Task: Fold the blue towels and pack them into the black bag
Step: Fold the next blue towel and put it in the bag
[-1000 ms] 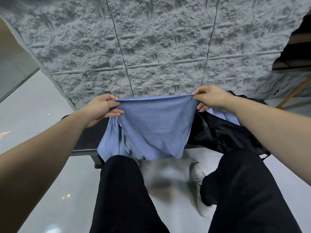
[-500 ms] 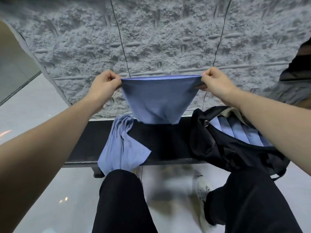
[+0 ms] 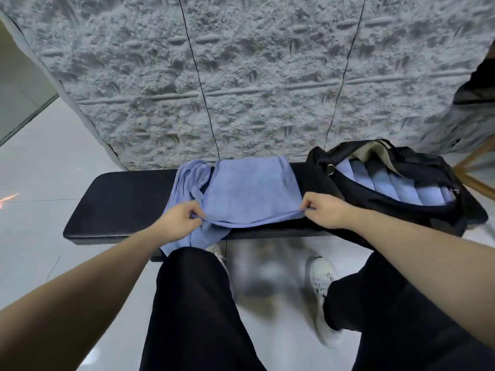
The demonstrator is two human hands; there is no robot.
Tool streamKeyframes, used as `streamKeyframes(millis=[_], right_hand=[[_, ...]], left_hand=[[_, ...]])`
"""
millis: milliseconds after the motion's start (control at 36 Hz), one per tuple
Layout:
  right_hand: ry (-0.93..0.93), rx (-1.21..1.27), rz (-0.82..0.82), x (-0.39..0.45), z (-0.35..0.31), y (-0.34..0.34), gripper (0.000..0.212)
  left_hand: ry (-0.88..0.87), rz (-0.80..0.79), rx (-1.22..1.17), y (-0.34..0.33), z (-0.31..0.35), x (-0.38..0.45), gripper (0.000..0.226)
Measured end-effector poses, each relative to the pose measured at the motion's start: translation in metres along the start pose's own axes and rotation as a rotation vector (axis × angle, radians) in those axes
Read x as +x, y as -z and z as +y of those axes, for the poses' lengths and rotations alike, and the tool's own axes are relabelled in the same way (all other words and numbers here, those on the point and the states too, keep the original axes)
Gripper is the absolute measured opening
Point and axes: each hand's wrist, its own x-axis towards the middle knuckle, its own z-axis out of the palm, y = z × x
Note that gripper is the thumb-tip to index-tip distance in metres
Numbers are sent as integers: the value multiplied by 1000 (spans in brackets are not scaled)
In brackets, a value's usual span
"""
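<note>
blue towel (image 3: 251,191) spread flat on black bench (image 3: 120,204), both near corners pinched.

left hand (image 3: 180,219) and right hand (image 3: 325,211) each pinch one near corner between thumb and curled fingers. a crumpled blue towel (image 3: 187,183) lies just left, partly underneath. the open black bag (image 3: 401,183), at the right end of the bench, holds a row of folded blue towels (image 3: 396,187) standing on edge.
</note>
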Motion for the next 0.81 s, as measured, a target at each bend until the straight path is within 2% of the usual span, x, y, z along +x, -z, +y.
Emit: streamKeyframes(millis=[194,417,611,694,806], right_hand=[[-70,125,-3,-4,6,-6,5],[-63,135,15,-17,4,-12,4],[-91,112,-113,-21,11,-18,5],[-82,140,-75,-15,10,-16,7],[-67,226,58,0,4,-15,7]], left_hand=[[37,88,-92,-10,-3,-6,10],[19,84,-195,-8,-5,-17,10],[42,6,-218,-6,-9,-19,8],[47,-5,-247,-4,-6,-13,5],[56,79,-345,-4,3,4,10]])
